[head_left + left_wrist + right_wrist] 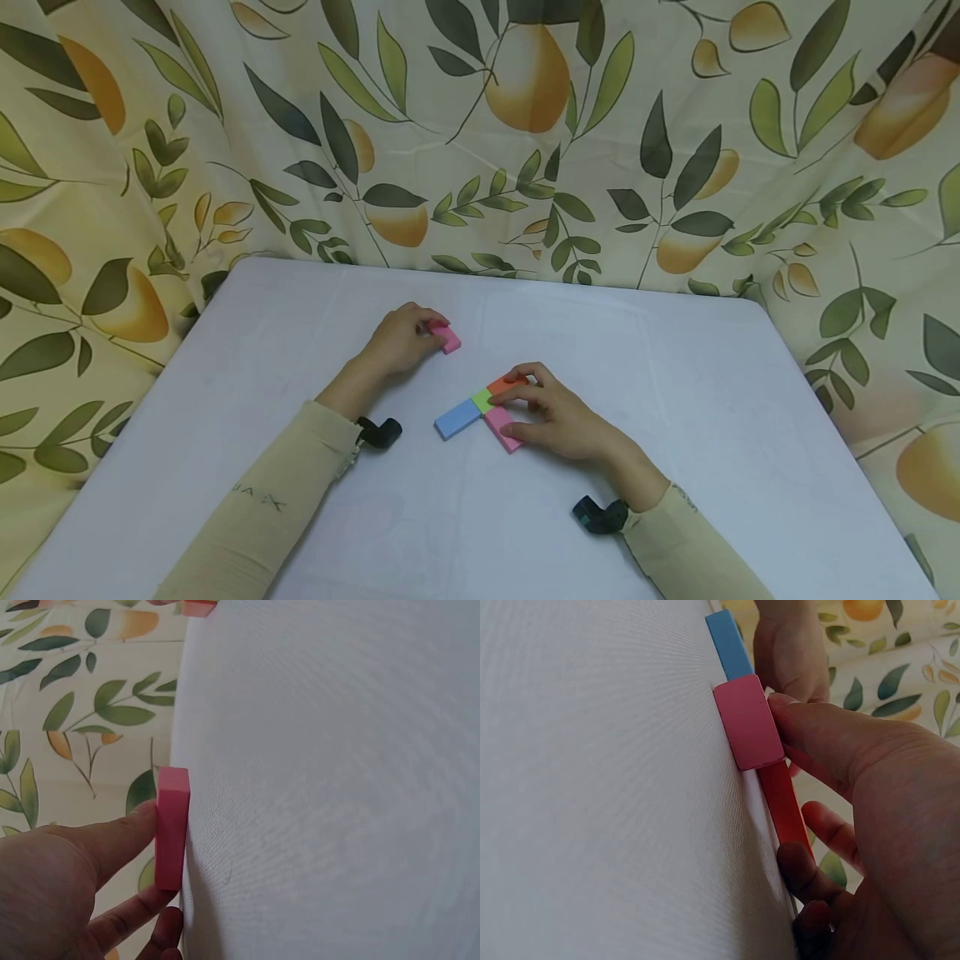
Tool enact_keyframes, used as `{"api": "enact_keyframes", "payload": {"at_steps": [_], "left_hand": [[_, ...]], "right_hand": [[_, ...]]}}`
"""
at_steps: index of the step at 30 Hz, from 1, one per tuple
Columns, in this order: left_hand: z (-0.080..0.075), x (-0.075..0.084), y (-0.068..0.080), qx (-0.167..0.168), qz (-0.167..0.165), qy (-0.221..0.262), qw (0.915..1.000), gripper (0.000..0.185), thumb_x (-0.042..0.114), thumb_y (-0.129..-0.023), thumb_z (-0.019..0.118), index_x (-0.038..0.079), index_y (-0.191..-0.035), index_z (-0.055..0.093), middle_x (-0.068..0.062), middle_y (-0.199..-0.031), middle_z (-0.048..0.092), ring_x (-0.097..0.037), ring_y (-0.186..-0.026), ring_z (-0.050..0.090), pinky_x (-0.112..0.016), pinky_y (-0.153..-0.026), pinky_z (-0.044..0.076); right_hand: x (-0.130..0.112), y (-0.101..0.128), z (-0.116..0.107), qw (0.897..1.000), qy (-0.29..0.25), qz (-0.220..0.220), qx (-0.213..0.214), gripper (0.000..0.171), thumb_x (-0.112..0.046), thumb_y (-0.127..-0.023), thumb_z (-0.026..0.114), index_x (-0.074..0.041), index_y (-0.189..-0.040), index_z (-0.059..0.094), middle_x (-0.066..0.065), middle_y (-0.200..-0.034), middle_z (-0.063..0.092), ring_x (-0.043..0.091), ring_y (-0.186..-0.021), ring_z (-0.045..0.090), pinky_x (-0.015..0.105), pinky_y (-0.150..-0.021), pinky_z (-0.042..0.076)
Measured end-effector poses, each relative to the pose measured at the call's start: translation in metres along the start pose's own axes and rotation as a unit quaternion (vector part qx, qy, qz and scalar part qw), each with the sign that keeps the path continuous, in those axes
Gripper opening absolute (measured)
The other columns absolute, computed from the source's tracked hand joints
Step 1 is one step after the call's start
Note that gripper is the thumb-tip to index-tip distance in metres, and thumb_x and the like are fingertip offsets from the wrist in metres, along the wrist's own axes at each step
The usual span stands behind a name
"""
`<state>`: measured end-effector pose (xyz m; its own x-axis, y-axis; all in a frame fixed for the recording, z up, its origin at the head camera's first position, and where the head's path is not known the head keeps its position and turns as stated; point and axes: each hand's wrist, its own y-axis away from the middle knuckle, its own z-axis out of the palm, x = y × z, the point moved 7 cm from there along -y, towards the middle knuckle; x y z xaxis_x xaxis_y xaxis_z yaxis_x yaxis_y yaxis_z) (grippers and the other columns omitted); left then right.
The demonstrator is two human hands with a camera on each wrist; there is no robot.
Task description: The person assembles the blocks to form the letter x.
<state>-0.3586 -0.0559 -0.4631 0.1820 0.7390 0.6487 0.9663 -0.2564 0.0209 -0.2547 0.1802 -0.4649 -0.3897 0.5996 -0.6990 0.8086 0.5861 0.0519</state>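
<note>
My left hand (pixel 401 337) pinches a small pink block (pixel 446 337) by thumb and fingers, at or just over the white table. In the left wrist view this pink block (pixel 173 825) is seen edge-on between the fingers. Nearer, several flat blocks lie joined: a blue block (pixel 457 418), a small green block (pixel 482 400), an orange block (pixel 501 385) and a second pink block (pixel 502 429). My right hand (pixel 558 417) spreads loosely over them, thumb on the second pink block (pixel 750 720), fingers by the green and orange ones. Its fingers partly cover the orange block.
A white cloth-covered table (pixel 675 375) spreads beneath both hands. Behind it hangs a curtain (pixel 465 167) printed with leaves and fruit. Black wrist cameras, the left one (pixel 381 433) and the right one (pixel 600 515), sit close above the cloth.
</note>
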Motion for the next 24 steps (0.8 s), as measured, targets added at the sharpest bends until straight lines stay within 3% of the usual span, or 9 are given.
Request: {"api": "enact_keyframes", "payload": {"at_steps": [24], "left_hand": [[0.0002, 0.0027, 0.004, -0.023, 0.007, 0.01, 0.9997, 0.029, 0.03, -0.099, 0.071, 0.026, -0.128, 0.073, -0.004, -0.119, 0.062, -0.027, -0.113, 0.054, -0.045, -0.096, 0.046]], "right_hand": [[0.0003, 0.0002, 0.0002, 1.0, -0.001, 0.001, -0.001, 0.038, -0.034, -0.093, 0.078, -0.037, -0.13, 0.068, -0.003, -0.152, 0.04, 0.017, -0.119, 0.055, 0.038, -0.1, 0.049]]}}
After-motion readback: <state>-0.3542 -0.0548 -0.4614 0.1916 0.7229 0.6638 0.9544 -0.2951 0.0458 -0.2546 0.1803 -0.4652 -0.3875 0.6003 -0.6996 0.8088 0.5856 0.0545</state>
